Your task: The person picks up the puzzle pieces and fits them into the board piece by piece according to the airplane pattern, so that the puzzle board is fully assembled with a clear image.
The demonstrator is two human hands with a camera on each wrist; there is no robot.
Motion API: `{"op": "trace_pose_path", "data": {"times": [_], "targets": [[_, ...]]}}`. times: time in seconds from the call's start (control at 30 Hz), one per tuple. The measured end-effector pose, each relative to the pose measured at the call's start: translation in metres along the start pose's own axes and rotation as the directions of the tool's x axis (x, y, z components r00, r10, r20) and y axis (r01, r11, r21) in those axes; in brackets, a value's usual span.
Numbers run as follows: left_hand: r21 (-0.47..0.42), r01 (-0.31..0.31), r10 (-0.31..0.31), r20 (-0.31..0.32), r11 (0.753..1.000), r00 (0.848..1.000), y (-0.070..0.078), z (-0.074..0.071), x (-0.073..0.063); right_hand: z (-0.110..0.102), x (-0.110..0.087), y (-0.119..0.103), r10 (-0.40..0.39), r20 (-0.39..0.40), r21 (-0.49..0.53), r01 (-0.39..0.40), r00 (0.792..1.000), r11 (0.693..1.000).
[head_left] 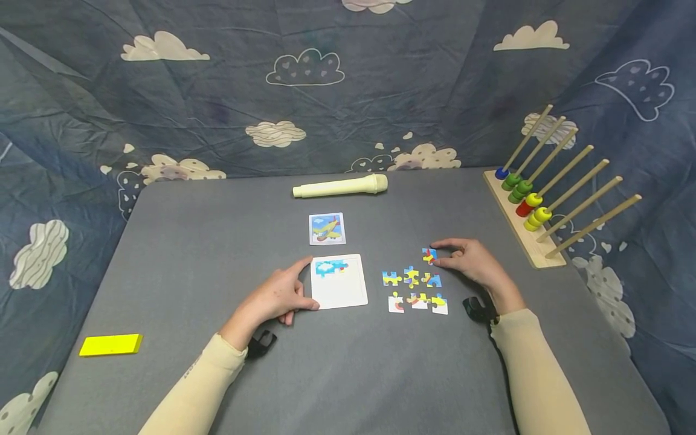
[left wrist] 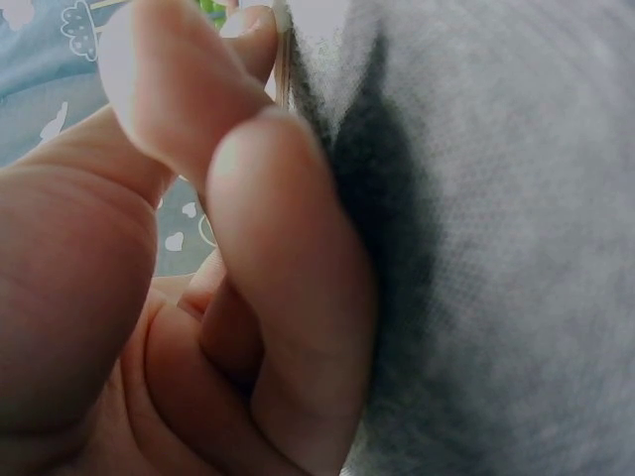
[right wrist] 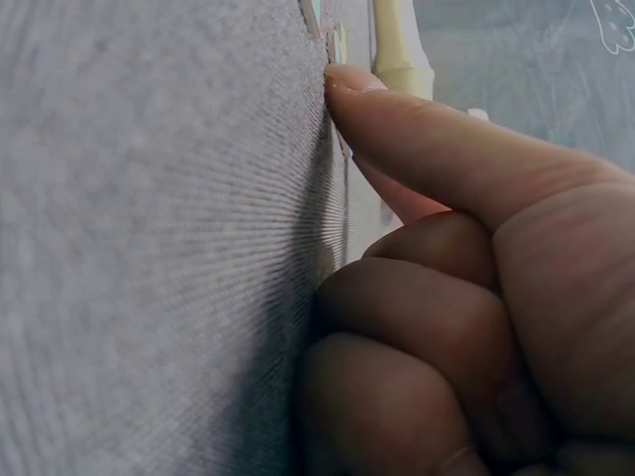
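Note:
My left hand grips the left edge of a white square puzzle board, index finger at its upper corner and thumb at its lower one. Joined blue sky pieces lie along the top of the board. On the right, my right hand pinches a red, yellow and blue puzzle piece between thumb and index finger at the table surface. Several loose puzzle pieces lie in rows between the board and that hand. In the right wrist view the other fingers are curled under.
Above the board lies a picture card of a yellow plane. A pale yellow microphone-shaped toy lies at the back. At the right stands a wooden peg rack with coloured beads. A yellow block sits at the left.

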State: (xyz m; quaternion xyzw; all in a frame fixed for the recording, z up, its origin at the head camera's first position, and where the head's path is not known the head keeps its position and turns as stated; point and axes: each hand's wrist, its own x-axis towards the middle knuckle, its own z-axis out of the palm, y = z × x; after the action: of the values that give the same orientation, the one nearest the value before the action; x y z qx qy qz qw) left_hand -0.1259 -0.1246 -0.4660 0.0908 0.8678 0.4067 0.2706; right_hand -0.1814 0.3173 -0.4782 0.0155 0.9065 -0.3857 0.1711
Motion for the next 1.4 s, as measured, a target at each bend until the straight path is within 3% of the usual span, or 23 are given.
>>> {"op": "trace_pose_path", "data": {"times": [0.47,0.63,0.87,1.13,1.4], "targets": [[0.005,0.001,-0.001,-0.008,1.0,1.0,-0.002,-0.002,-0.002,0.005,0.001,-0.004,-0.031,-0.026,-0.012,0.03,0.999,0.999],[0.027,0.018,-0.017,-0.014,0.999,1.0,-0.004,-0.006,-0.006,0.011,0.004,-0.005,-0.077,-0.042,-0.069,0.074,0.996,0.995],[0.013,0.004,-0.004,-0.011,1.0,1.0,-0.003,-0.001,0.0,0.006,0.001,-0.004,-0.12,-0.059,-0.065,0.117,0.991,0.991],[-0.014,-0.026,0.026,0.025,1.0,0.999,0.002,0.011,0.011,0.006,-0.019,-0.04,-0.242,-0.079,-0.134,0.23,0.967,0.964],[-0.013,0.001,-0.001,-0.003,1.0,1.0,-0.002,0.001,0.003,0.047,-0.012,-0.102,-0.343,-0.03,-0.134,0.337,0.939,0.932]]}}
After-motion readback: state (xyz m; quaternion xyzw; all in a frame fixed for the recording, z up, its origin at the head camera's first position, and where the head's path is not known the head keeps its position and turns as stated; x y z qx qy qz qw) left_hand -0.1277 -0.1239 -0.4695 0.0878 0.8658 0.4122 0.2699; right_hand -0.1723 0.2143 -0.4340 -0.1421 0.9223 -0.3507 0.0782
